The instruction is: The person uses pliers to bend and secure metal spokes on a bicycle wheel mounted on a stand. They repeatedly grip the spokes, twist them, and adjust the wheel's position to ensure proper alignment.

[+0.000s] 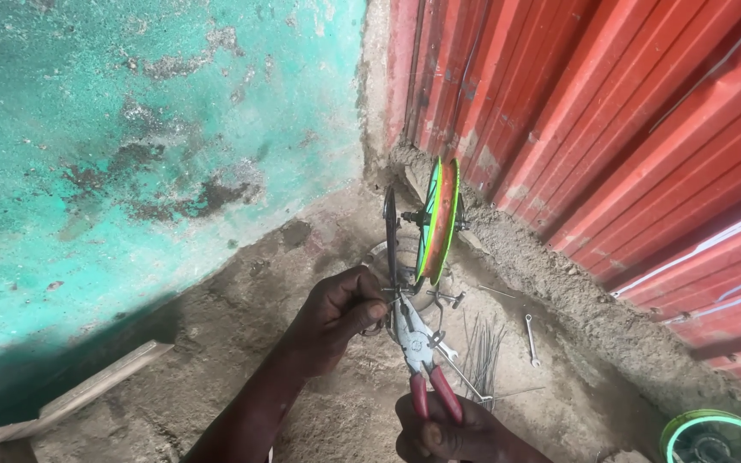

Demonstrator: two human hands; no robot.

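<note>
While the right hand (452, 433) grips one pair of red-handled pliers (422, 356), the left hand (336, 313) pinches the wheel (426, 227); one spanner (532, 339) lies on the ground.

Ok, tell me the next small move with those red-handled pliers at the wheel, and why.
Probably squeeze the pliers and give a short twist. Their nose already sits at the small metal part beside the dark wheel, where the left hand pinches and steadies it. The right hand grips the red handles low down, so closing and turning looks like the natural follow-on. Exactly what the nose bites is too small to tell.
</note>
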